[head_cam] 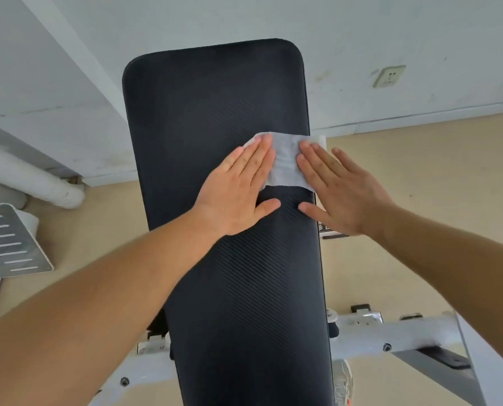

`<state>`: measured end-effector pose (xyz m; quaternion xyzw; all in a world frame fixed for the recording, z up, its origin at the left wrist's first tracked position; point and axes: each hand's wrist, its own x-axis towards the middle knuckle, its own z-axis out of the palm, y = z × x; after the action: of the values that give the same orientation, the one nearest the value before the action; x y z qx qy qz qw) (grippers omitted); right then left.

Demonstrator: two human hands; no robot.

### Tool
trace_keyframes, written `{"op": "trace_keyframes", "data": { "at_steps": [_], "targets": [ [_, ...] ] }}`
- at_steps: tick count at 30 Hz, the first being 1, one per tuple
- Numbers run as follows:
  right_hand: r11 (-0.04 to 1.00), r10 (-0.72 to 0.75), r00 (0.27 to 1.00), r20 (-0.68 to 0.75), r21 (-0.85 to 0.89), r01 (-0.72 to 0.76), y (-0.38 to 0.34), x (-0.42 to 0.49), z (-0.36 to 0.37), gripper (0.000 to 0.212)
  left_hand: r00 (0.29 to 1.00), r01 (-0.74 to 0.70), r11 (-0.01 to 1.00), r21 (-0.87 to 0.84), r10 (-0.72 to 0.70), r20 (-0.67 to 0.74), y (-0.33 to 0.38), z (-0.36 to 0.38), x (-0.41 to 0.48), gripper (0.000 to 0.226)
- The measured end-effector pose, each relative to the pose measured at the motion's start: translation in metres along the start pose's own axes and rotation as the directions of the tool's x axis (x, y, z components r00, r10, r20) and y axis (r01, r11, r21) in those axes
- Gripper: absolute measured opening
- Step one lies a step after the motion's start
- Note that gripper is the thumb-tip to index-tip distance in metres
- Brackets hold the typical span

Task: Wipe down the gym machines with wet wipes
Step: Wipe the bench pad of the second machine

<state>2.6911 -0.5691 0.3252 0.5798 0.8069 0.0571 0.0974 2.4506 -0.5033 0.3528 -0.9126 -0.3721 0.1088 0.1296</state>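
A long black padded bench back (215,112) fills the middle of the view. A white wet wipe (286,162) lies spread on its right side, reaching over the right edge. My left hand (238,189) lies flat with straight fingers pressing the wipe's left part. My right hand (341,189) lies flat too, its fingers pressing the wipe's right part at the pad's edge. Both thumbs rest on the bare pad below the wipe.
The bench's white metal frame (391,332) shows at the lower right and lower left. A white perforated plate (12,241) and a white pipe (39,183) lie on the beige floor at left. A wall socket (389,76) sits on the white wall.
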Motion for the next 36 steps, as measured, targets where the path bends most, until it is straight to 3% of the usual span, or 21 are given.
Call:
{"op": "trace_keyframes", "data": {
  "at_steps": [2, 5, 9, 12, 17, 21, 30, 33, 36],
  "targets": [
    [0.999, -0.001, 0.999, 0.043, 0.050, -0.001, -0.010, -0.013, 0.003, 0.086, 0.998, -0.048, 0.999, 0.013, 0.048, 0.050, 0.008, 0.000, -0.008, 0.093],
    [0.992, -0.042, 0.997, 0.062, 0.120, 0.034, -0.045, -0.069, 0.031, 0.087, 0.963, -0.238, 0.971, -0.017, 0.239, 0.127, 0.040, 0.021, -0.062, 0.093],
    [0.966, -0.203, 0.977, 0.069, 0.175, 0.188, -0.084, -0.129, 0.057, 0.084, 0.910, -0.337, 0.934, -0.115, 0.355, 0.213, 0.087, 0.045, -0.142, 0.088],
    [0.963, -0.240, 0.968, 0.071, 0.140, 0.229, -0.076, -0.112, 0.050, 0.080, 0.944, -0.254, 0.958, -0.129, 0.275, 0.184, 0.094, 0.051, -0.149, 0.083],
    [0.996, -0.065, 0.998, 0.006, 0.062, 0.065, -0.057, -0.030, 0.010, 0.082, 0.999, 0.044, 0.993, -0.108, -0.041, 0.034, 0.034, 0.040, -0.090, 0.083],
    [0.994, -0.057, 0.998, -0.002, 0.092, 0.057, -0.091, -0.019, 0.008, 0.086, 0.997, 0.045, 0.992, -0.117, -0.037, 0.068, 0.013, 0.047, -0.104, 0.086],
    [0.927, -0.344, 0.938, 0.030, 0.166, 0.335, -0.190, -0.105, 0.069, 0.085, 0.984, 0.011, 0.972, -0.236, 0.032, 0.175, 0.073, 0.114, -0.256, 0.083],
    [0.932, -0.352, 0.935, -0.038, 0.081, 0.354, -0.169, -0.070, 0.051, 0.081, 0.993, 0.081, 0.981, -0.175, -0.064, 0.097, 0.055, 0.112, -0.239, 0.079],
    [0.961, -0.275, 0.956, -0.102, 0.006, 0.277, -0.147, -0.009, 0.018, 0.082, 0.974, 0.226, 0.963, -0.147, -0.221, 0.045, 0.021, 0.102, -0.202, 0.082]
  ]
}}
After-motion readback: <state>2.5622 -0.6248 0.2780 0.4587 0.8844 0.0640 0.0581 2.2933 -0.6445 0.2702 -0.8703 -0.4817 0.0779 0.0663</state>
